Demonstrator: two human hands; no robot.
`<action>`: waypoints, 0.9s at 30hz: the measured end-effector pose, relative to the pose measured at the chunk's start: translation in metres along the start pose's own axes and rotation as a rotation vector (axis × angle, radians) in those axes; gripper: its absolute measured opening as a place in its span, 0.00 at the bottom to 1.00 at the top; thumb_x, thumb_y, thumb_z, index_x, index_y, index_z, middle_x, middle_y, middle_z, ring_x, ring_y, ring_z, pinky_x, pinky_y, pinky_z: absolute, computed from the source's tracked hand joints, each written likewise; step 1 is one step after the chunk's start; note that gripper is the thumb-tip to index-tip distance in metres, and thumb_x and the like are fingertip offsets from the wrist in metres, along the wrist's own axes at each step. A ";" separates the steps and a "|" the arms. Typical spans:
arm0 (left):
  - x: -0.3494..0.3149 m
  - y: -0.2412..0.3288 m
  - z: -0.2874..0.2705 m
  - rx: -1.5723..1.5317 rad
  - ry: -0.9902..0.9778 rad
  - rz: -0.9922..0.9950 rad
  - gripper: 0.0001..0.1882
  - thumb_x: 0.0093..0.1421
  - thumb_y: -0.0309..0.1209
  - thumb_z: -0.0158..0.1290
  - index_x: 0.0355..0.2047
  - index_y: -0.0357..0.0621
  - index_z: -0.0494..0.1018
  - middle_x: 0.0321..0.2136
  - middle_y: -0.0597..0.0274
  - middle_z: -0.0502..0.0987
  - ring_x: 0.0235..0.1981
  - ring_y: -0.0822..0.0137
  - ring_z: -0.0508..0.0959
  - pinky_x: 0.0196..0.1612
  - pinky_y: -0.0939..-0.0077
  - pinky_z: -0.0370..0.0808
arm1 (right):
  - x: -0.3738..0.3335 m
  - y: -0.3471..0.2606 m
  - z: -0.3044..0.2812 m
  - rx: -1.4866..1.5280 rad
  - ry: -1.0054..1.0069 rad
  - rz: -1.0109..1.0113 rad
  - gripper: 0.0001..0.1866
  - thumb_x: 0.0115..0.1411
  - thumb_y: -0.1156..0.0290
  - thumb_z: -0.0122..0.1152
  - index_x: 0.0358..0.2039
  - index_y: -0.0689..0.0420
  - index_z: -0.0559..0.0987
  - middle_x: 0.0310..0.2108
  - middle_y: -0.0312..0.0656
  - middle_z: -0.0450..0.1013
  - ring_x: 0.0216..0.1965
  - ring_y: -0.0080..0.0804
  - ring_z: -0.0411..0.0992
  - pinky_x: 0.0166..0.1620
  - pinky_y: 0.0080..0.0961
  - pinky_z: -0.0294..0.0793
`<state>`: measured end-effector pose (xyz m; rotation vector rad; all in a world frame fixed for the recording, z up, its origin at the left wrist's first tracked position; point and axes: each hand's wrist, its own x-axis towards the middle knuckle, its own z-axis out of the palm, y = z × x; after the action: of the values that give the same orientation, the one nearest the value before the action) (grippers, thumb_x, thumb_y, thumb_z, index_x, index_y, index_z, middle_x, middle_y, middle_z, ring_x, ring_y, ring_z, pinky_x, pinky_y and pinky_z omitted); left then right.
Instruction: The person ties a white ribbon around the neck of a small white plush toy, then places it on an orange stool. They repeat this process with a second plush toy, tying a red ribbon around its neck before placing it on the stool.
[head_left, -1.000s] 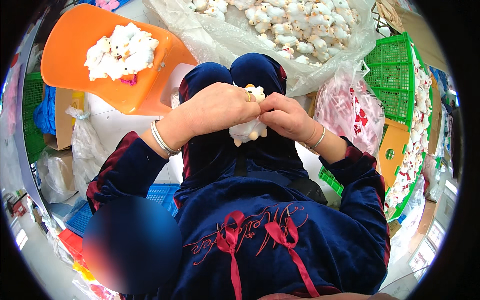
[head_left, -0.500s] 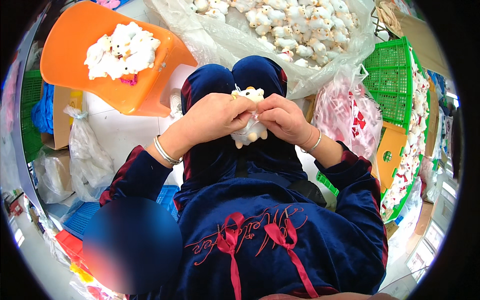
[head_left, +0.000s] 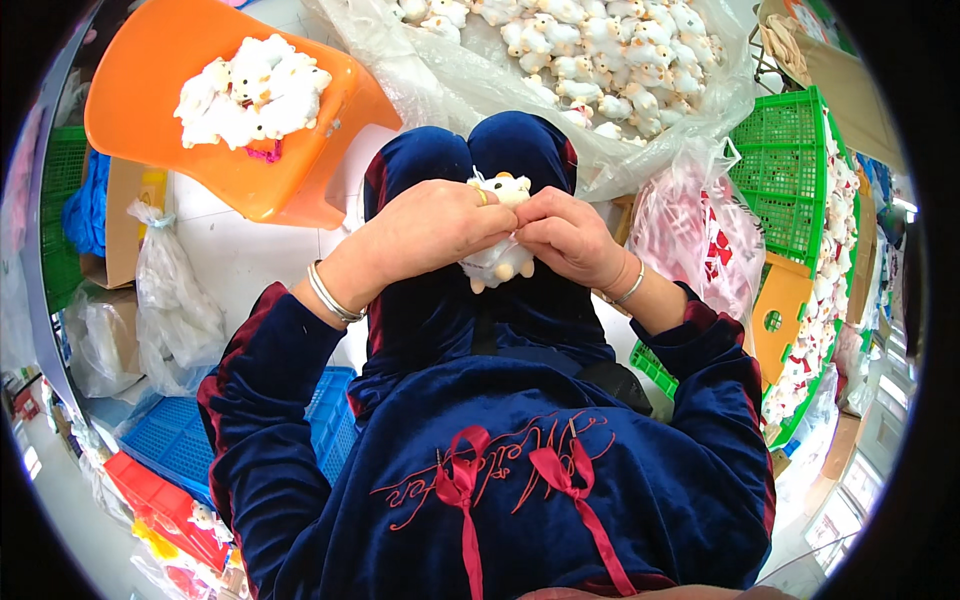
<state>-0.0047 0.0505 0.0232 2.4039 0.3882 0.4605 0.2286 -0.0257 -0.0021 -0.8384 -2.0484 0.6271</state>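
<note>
A small white plush toy (head_left: 485,270) with stubby cream feet rests between my thighs, its head toward my knees. My left hand (head_left: 440,222) is closed at its neck, thumb and fingertips pinched together. From the other side my right hand (head_left: 570,235) pinches at the same spot, and the fingertips of both hands nearly meet. Whatever thin piece they may grip there is hidden by the fingers. Only the toy's face and lower body show around my hands.
Several white plush toys (head_left: 255,92) lie on an orange chair (head_left: 130,110) at far left. A plastic sheet (head_left: 400,80) ahead holds a large pile of similar toys (head_left: 590,50). Right are a stuffed clear bag (head_left: 690,225) and a green crate (head_left: 780,160); a blue crate (head_left: 165,440) sits left.
My left hand has rolled over a little, its back now covering more of the toy's neck. My right hand stays nearly in place. The view has shifted slightly.
</note>
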 end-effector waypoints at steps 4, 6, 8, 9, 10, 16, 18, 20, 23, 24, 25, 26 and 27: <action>0.000 0.001 0.004 0.021 0.026 -0.014 0.06 0.60 0.31 0.61 0.35 0.48 0.76 0.25 0.56 0.77 0.28 0.54 0.81 0.31 0.62 0.77 | 0.000 -0.001 0.001 -0.005 -0.002 0.021 0.11 0.54 0.81 0.72 0.37 0.58 0.80 0.38 0.42 0.77 0.37 0.41 0.77 0.39 0.31 0.79; -0.001 0.002 0.011 0.018 0.074 -0.028 0.06 0.59 0.30 0.61 0.35 0.47 0.76 0.24 0.56 0.77 0.28 0.54 0.81 0.31 0.62 0.77 | 0.000 -0.003 0.000 -0.018 -0.002 0.038 0.11 0.55 0.81 0.71 0.37 0.58 0.80 0.38 0.42 0.77 0.37 0.41 0.77 0.39 0.31 0.79; -0.001 0.004 0.016 0.021 0.137 -0.042 0.05 0.57 0.28 0.61 0.34 0.47 0.76 0.24 0.56 0.77 0.27 0.54 0.81 0.30 0.63 0.77 | -0.001 -0.005 0.001 -0.011 0.008 0.101 0.10 0.55 0.81 0.71 0.37 0.58 0.80 0.38 0.43 0.77 0.37 0.42 0.77 0.39 0.31 0.78; -0.001 0.007 0.018 0.024 0.168 -0.065 0.05 0.57 0.28 0.61 0.34 0.47 0.76 0.24 0.56 0.77 0.27 0.54 0.81 0.30 0.63 0.77 | -0.001 -0.007 0.001 -0.008 0.014 0.132 0.10 0.56 0.81 0.71 0.37 0.58 0.80 0.38 0.43 0.77 0.37 0.42 0.77 0.39 0.31 0.78; -0.002 0.010 0.019 0.028 0.199 -0.089 0.05 0.57 0.27 0.61 0.33 0.46 0.77 0.25 0.56 0.77 0.27 0.54 0.81 0.30 0.63 0.77 | -0.001 -0.009 0.002 0.006 0.022 0.165 0.10 0.56 0.81 0.71 0.38 0.58 0.80 0.38 0.43 0.77 0.37 0.42 0.77 0.39 0.31 0.78; -0.005 0.013 0.030 0.034 0.314 -0.157 0.04 0.58 0.31 0.58 0.33 0.48 0.75 0.24 0.58 0.77 0.28 0.56 0.81 0.29 0.62 0.78 | 0.001 -0.015 0.004 0.069 0.058 0.249 0.11 0.57 0.82 0.68 0.40 0.58 0.80 0.38 0.44 0.77 0.37 0.42 0.77 0.41 0.31 0.78; -0.007 0.012 0.032 0.033 0.326 -0.163 0.04 0.58 0.30 0.58 0.34 0.48 0.75 0.24 0.58 0.78 0.28 0.55 0.81 0.29 0.62 0.78 | 0.000 -0.016 0.005 0.083 0.065 0.266 0.11 0.58 0.83 0.67 0.40 0.59 0.79 0.38 0.45 0.77 0.38 0.42 0.78 0.42 0.31 0.78; -0.008 0.012 0.032 0.032 0.327 -0.167 0.05 0.58 0.30 0.58 0.34 0.48 0.76 0.24 0.57 0.78 0.28 0.55 0.81 0.30 0.62 0.78 | 0.000 -0.017 0.002 0.069 0.040 0.267 0.12 0.57 0.85 0.67 0.41 0.59 0.79 0.39 0.45 0.79 0.39 0.40 0.79 0.43 0.29 0.78; -0.007 0.015 0.032 -0.014 0.337 -0.196 0.06 0.55 0.26 0.60 0.33 0.45 0.77 0.26 0.54 0.78 0.28 0.52 0.81 0.31 0.61 0.77 | 0.003 -0.019 0.003 0.079 0.052 0.273 0.11 0.58 0.84 0.65 0.41 0.59 0.79 0.38 0.45 0.78 0.38 0.41 0.78 0.43 0.30 0.78; -0.007 0.015 0.032 -0.017 0.341 -0.194 0.06 0.55 0.26 0.60 0.33 0.45 0.77 0.26 0.54 0.78 0.28 0.52 0.81 0.31 0.61 0.77 | 0.003 -0.020 0.004 0.088 0.063 0.277 0.11 0.59 0.84 0.65 0.41 0.59 0.79 0.37 0.45 0.77 0.38 0.43 0.78 0.42 0.31 0.78; -0.008 0.015 0.032 -0.019 0.346 -0.193 0.06 0.55 0.26 0.60 0.34 0.45 0.77 0.26 0.54 0.78 0.28 0.52 0.81 0.32 0.61 0.77 | 0.003 -0.020 0.004 0.087 0.069 0.283 0.11 0.58 0.84 0.64 0.41 0.59 0.79 0.37 0.46 0.77 0.38 0.43 0.78 0.42 0.31 0.78; -0.008 0.015 0.033 -0.022 0.350 -0.192 0.06 0.55 0.26 0.60 0.34 0.45 0.77 0.26 0.54 0.78 0.28 0.52 0.81 0.32 0.61 0.77 | 0.002 -0.020 0.005 0.086 0.074 0.288 0.11 0.58 0.84 0.64 0.41 0.59 0.79 0.37 0.46 0.77 0.38 0.43 0.78 0.42 0.31 0.78; -0.008 0.014 0.033 -0.029 0.344 -0.197 0.06 0.55 0.26 0.60 0.34 0.45 0.77 0.26 0.55 0.77 0.28 0.52 0.80 0.32 0.62 0.77 | 0.002 -0.020 0.006 0.086 0.081 0.294 0.11 0.58 0.84 0.64 0.42 0.59 0.79 0.37 0.46 0.77 0.38 0.43 0.78 0.42 0.31 0.78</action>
<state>0.0037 0.0188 0.0069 2.2286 0.7556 0.7843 0.2164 -0.0376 0.0094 -1.1059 -1.8278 0.8215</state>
